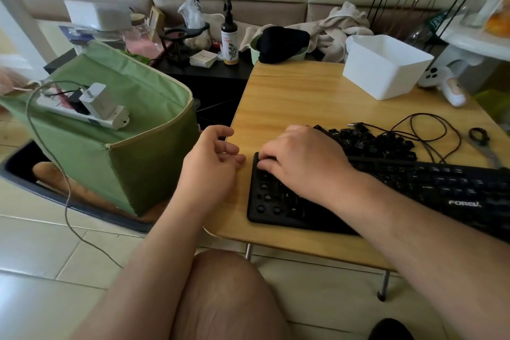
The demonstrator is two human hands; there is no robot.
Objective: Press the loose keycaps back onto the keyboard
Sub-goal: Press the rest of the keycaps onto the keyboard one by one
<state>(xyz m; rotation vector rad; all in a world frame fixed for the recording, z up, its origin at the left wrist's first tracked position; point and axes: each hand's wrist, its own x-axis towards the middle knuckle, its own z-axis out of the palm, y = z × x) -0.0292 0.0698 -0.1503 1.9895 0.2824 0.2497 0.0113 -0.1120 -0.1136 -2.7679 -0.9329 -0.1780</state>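
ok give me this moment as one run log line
right hand: fingers pressing on black keyboard left end | left hand: idle, loosely curled at wooden table edge | loose black keycaps: piled behind keyboard

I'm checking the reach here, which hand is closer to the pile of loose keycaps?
Right. The right hand rests on the keyboard beside the keycap pile; the left hand sits off the keyboard's left end.

Table: your low wooden table (pixel 289 107) carried everything.
Front edge: your black keyboard (pixel 414 190).
Behind it: loose keycaps (pixel 367 141), cable (pixel 430 130).
Far right corner: white bin (pixel 386 66).
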